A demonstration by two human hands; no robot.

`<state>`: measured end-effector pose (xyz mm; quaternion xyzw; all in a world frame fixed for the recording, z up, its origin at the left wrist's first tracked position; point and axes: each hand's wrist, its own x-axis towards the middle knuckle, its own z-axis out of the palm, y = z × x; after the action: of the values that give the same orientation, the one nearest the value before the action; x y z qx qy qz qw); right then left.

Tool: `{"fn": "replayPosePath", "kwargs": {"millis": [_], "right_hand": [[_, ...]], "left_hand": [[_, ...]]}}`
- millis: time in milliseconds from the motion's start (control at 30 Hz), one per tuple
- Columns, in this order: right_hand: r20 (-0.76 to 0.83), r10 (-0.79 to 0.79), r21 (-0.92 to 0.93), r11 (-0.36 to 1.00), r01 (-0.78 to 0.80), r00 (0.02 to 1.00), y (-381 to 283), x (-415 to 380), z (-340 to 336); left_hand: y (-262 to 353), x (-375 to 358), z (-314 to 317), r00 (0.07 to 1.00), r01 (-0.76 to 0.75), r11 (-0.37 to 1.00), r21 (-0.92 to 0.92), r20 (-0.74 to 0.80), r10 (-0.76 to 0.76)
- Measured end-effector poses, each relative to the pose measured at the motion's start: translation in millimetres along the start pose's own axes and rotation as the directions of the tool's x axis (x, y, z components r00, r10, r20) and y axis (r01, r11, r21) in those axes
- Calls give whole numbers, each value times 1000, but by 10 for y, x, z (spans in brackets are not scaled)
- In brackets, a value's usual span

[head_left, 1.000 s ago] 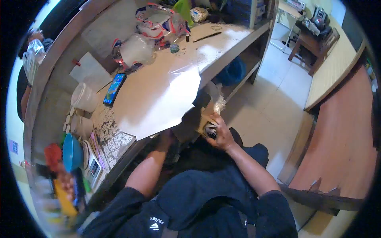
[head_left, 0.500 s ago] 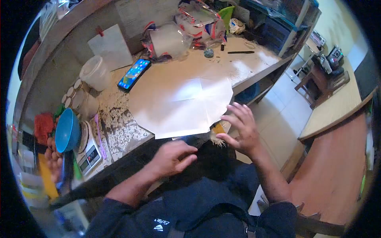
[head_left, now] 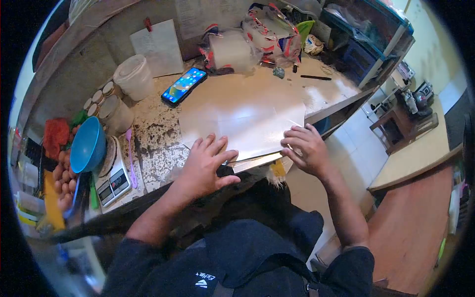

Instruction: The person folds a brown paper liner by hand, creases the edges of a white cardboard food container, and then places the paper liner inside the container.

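Observation:
A pale, glossy sheet of paper (head_left: 242,123) with faint crease lines lies on the worktable in front of me. My left hand (head_left: 205,166) is at its near left edge, fingers spread over the sheet and thumb held apart. At the near right corner is my right hand (head_left: 308,151); its fingers are bent, with thumb and forefinger close together at the paper's edge. Along the front, between my hands, the sheet's rim shows as a thin line.
Behind the sheet lie a lit phone (head_left: 184,86) and plastic-wrapped packs (head_left: 230,52). To the left are a blue bowl (head_left: 88,144), a kitchen scale (head_left: 114,185), a purple spoon (head_left: 131,158), eggs (head_left: 62,175) and a white tub (head_left: 134,76). A black pen (head_left: 315,77) rests at the far right.
Both hands have come onto the sheet's near edge, the left moving up with its fingers spreading, the right closing its fingers at the corner. The whole view has shifted slightly.

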<state>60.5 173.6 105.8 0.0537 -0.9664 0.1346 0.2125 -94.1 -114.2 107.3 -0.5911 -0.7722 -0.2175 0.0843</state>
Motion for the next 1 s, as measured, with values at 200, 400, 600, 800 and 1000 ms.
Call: {"fn": "replayPosePath", "kwargs": {"millis": [200,400,600,800,1000], "right_hand": [[-77,281,79,958,-275,957,120,-132,-82],[-141,278,279,932,-231,950,45,-422,233],[-136,511,585,733,-347,849,-153,-462,527],[-81,624,778,527,-342,777,-200,-368,738],[21,705,865,343,-367,709,-220,-324,814]], "left_hand": [[164,32,169,998,56,998,-7,-7,-56],[231,50,192,994,24,998,53,-104,-18],[-6,34,66,998,52,998,-40,-43,-54],[-145,66,-111,999,-26,997,-73,-23,25],[-130,72,-130,998,-37,994,-99,-52,32]]}}
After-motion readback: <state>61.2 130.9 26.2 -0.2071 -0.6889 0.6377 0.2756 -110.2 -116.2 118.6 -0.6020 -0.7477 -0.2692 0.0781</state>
